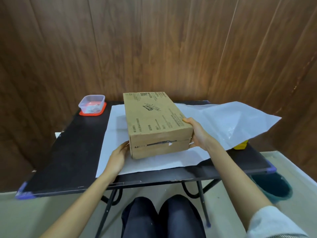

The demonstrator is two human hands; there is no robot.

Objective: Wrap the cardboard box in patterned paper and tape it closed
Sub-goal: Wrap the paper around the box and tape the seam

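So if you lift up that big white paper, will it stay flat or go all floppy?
Probably floppy: the paper already bends upward on its right side and shows creases. It looks thin, so likely very light and easy to tear. The cardboard box, held by the left hand and right hand, seems to pin it.

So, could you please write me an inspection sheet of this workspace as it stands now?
Surface: black folding table, purple corner guards, mostly covered by paper.
Job's things: cardboard box on the paper, white side up; the paper's right part is lifted off the table. No tape seen.
Clutter: clear tub on a red lid at the far left; yellow object partly hidden under the paper at right.
Grips: left hand against the box's near left corner; right hand holding its near right corner.
Cables: nothing seen.
Surroundings: wood-panel wall; green bin on the floor at right.
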